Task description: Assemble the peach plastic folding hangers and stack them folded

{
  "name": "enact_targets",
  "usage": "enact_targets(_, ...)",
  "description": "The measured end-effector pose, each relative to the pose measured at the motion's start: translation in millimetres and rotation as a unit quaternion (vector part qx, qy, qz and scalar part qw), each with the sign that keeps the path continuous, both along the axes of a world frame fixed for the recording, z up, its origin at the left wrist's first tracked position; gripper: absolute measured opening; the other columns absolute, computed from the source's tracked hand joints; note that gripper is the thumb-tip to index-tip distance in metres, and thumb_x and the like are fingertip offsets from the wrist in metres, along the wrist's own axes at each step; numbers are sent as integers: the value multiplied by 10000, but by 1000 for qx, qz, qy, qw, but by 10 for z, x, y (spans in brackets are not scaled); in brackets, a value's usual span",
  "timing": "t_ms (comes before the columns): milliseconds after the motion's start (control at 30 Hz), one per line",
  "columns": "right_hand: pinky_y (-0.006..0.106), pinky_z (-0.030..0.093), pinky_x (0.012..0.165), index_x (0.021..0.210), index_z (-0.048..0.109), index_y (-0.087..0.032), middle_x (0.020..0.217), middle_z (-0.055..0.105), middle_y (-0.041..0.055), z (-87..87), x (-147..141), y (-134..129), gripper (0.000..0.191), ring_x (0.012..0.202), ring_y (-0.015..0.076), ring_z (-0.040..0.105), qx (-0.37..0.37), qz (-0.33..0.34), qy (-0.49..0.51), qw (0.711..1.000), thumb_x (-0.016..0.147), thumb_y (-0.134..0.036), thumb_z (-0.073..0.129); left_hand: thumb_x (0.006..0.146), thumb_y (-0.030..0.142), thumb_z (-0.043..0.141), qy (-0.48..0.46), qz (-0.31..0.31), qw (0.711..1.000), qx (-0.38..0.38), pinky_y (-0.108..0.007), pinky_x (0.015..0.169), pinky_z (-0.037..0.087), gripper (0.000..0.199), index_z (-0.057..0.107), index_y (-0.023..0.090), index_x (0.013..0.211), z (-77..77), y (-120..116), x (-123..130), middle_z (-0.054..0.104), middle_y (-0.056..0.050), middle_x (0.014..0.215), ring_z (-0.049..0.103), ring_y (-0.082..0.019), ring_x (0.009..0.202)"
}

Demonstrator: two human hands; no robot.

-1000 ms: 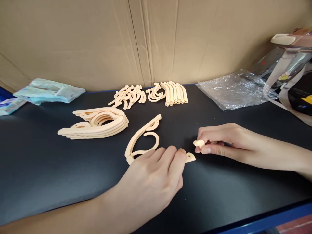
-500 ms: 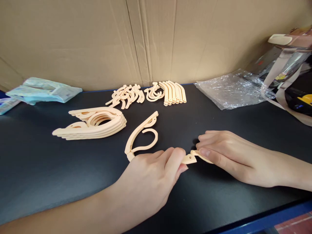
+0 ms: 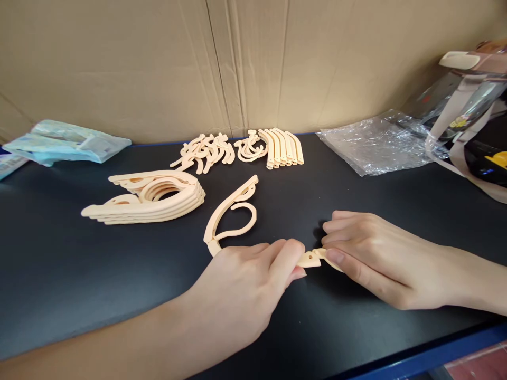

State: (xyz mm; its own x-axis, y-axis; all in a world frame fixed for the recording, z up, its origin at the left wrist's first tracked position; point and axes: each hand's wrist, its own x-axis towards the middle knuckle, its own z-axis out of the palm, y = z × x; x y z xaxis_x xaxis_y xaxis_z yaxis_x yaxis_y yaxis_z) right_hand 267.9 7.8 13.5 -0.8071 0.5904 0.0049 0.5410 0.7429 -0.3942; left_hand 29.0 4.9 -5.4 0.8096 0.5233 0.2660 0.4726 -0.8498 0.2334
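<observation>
A cream folding clothes hanger [image 3: 222, 215] with a curled hook lies on the black table. My left hand [image 3: 247, 287] is closed around its near arm and hides most of it; the arm's end, with a small hole, sticks out past the thumb. Pinched in my right hand [image 3: 370, 258] is a small curved cream piece [image 3: 328, 258]. Its tip meets the end of the hanger arm, and the rest is hidden under my fingers. Left of the hanger lies a stack of folded hangers [image 3: 174, 207].
At the back are a pile of small curved pieces [image 3: 208, 150], several hooks [image 3: 250, 150] and a row of hanger arms [image 3: 283, 148]. Clear plastic film [image 3: 364, 148] and a strapped bottle [image 3: 471, 100] are at right. A blue packet [image 3: 71, 145] lies far left, before a cardboard wall [image 3: 150, 68].
The small piece in my right hand has shifted slightly and its tip sits a little lower against the hanger arm's end. My left hand keeps its hold, and the view has tilted slightly.
</observation>
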Motion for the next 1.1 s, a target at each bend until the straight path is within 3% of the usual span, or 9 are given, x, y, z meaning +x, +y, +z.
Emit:
enact_targets(133,353,330,675,633,433,-203,578,508,7,2,-39,-10,478,574,155,386,1,14,15,1000,1065,-261,236,1092,229,244,-6,-30,1000,-7,-253,435,397,294,450,201,884,13,-12,16,582,54,676,585,-120,495)
enact_targets(233,354,421,762,639,507,-203,586,550,4,8,-33,-39,516,587,152,497,-4,10,40,999,1076,-274,240,1097,255,240,-17,-34,999,-24,-243,435,413,318,448,201,863,18,-17,34,592,49,673,593,-119,493)
enact_targets(367,367,488,921,738,637,-210,677,651,30,29,42,-69,493,836,199,668,-5,-65,82,994,1072,-378,315,1100,281,212,-28,-19,997,-65,-237,465,479,327,471,187,923,16,-11,33,654,26,727,650,-131,548)
enact_targets(533,352,573,813,726,657,-222,767,690,55,70,95,-66,554,884,226,692,-81,-115,74,987,1041,-520,312,1099,303,195,-25,-9,997,-78,-244,469,511,328,462,185,949,28,3,21,675,27,734,674,-139,548)
enact_targets(700,416,471,1088,722,655,-224,724,696,39,45,104,-92,498,990,231,703,-62,-109,84,989,1044,-455,354,1098,304,197,-15,-11,996,-83,-246,474,514,310,441,196,940,25,4,30,675,28,734,676,-143,551)
enact_targets(767,411,434,1124,721,655,-224,718,699,35,25,108,-98,488,986,221,707,-42,-95,87,991,1050,-425,356,1098,300,197,-15,-13,996,-83,-244,469,504,302,432,201,937,21,5,32,676,30,737,675,-141,548)
enact_targets(933,407,481,1000,688,635,-228,635,649,32,45,66,-77,509,786,213,686,-7,-43,72,996,1061,-359,316,1100,309,184,-13,-15,998,-58,-250,419,445,315,414,212,908,16,8,25,665,37,707,662,-146,516)
enact_targets(1100,395,442,816,644,571,-213,556,558,1,75,14,-55,533,543,160,540,6,21,22,1000,1070,-267,255,1099,306,171,-4,-18,997,-71,-256,444,458,341,442,201,920,19,-1,28,661,34,713,660,-147,527)
